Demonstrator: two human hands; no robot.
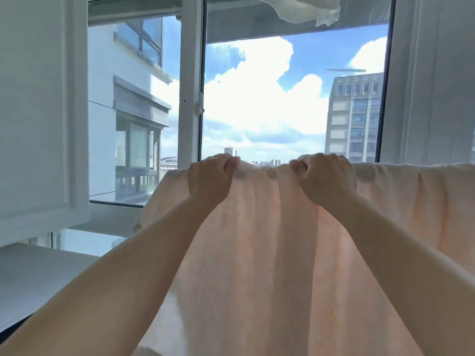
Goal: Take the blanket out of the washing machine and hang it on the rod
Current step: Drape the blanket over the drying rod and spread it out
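Note:
A pale peach blanket (270,240) hangs in front of me, its top edge running level across the lower middle of the head view and out to the right. My left hand (209,179) grips that top edge with the fingers curled over it. A short way to the right, my right hand (327,181) grips the same edge in the same manner. The cloth falls in soft folds towards me between and below both forearms. Whatever bears the top edge is hidden under the fabric, so no rod shows. The washing machine is out of view.
Behind the blanket stands a large window with a white frame post (191,80), looking onto sky and tall buildings. A white cabinet door (38,111) is at the left above a white ledge (33,276). White cloth (300,9) hangs at the top.

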